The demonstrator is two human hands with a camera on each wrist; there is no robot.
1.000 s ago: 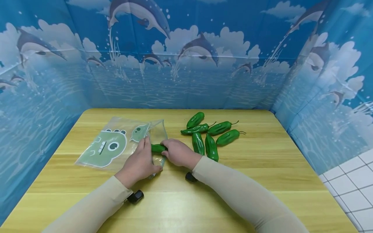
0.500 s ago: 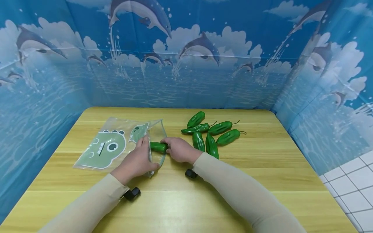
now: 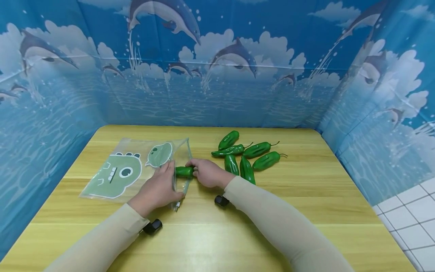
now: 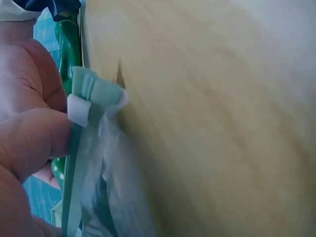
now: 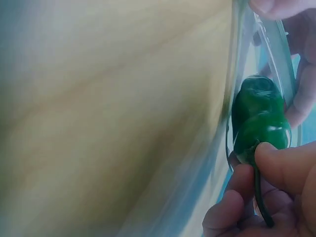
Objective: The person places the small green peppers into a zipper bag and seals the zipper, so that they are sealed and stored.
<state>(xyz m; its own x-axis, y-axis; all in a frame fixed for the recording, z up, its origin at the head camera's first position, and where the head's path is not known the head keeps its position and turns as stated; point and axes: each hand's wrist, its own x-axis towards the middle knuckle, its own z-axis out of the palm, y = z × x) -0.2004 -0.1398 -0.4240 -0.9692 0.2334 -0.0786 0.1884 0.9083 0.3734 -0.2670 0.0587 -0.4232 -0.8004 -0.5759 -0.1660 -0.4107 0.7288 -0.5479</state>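
Head cam's nice and bright, with a pale glare patch low on the table, soft shadows by the sleeves and shiny spots on the peppers, but both wrist cams look kinda hazy, with that same table smeared out of focus.

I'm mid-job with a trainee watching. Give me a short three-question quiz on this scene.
1. How many loose green peppers lie on the table?

2. True or false: the right hand pinches a pepper at its stem end.

3. Which does the left hand hold?
A: a loose green pepper
B: the edge of the printed clear bag
C: the right sleeve

Key: 1. Six. 2. True. 3. B.
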